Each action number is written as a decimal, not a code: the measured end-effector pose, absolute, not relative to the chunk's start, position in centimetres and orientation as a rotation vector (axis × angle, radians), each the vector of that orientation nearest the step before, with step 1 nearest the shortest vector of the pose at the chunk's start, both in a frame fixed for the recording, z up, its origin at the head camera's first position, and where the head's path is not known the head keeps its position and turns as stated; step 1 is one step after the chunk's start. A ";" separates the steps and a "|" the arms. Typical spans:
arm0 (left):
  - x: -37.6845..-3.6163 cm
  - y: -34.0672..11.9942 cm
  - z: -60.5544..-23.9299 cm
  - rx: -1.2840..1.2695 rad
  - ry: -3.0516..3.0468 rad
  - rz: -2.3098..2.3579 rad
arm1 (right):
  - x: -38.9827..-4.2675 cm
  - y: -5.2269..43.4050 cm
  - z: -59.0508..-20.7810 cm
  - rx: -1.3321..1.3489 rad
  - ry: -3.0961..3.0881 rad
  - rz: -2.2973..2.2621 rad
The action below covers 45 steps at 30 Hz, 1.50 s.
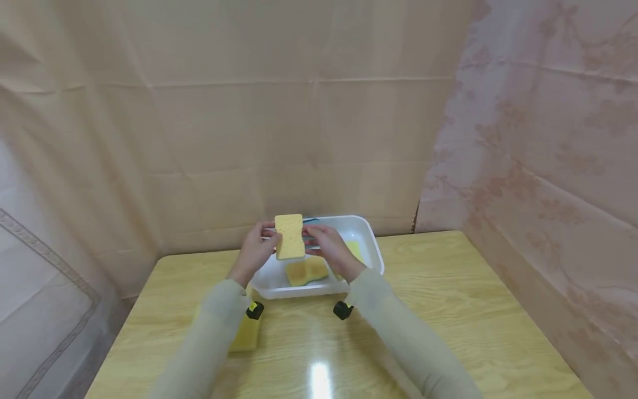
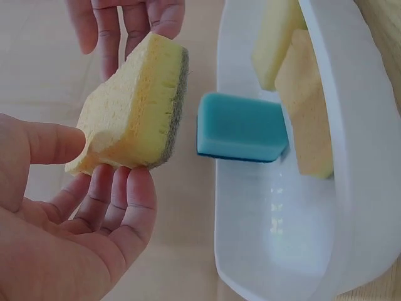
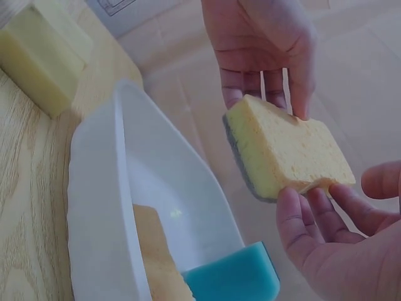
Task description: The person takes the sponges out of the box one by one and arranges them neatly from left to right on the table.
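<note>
A yellow sponge (image 1: 290, 237) with a dark grey scouring side (image 2: 178, 103) is held upright above a white plastic tub (image 1: 371, 244). My left hand (image 1: 266, 239) pinches its left end between the thumb and fingers (image 2: 131, 188). Gripping the opposite end is my right hand (image 1: 314, 241), whose fingers (image 3: 301, 213) lie under the sponge (image 3: 285, 147). Inside the tub (image 2: 351, 188) lie a blue sponge (image 2: 241, 128) and two yellow sponges (image 2: 307, 106).
Another yellow sponge (image 1: 245, 335) lies on the wooden table (image 1: 448, 310) under my left forearm and also shows in the right wrist view (image 3: 37, 56). Beige cloth walls close in the table at the back and on both sides.
</note>
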<state>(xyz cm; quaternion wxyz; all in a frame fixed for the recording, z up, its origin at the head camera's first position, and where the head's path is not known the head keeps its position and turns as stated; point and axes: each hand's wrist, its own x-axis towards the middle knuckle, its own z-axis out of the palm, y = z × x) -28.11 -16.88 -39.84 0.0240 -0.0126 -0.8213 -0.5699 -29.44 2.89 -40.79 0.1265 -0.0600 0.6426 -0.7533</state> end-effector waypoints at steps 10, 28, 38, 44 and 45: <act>-27.7 -16.0 -39.3 -0.111 -2.475 -1.799 | -28.9 4.5 -39.8 -0.226 1.892 -2.166; -24.3 -17.1 -40.2 -0.051 -2.436 -1.903 | -26.5 4.7 -40.5 -0.284 1.906 -2.062; -21.8 -17.6 -41.3 -0.049 -2.412 -1.975 | -24.8 4.3 -41.8 -0.342 1.863 -2.055; -20.8 -17.9 -41.6 -0.052 -2.411 -1.994 | -24.0 4.1 -42.1 -0.329 1.878 -2.027; -20.6 -17.9 -41.7 -0.053 -2.412 -1.997 | -23.8 4.1 -42.2 -0.320 1.870 -2.030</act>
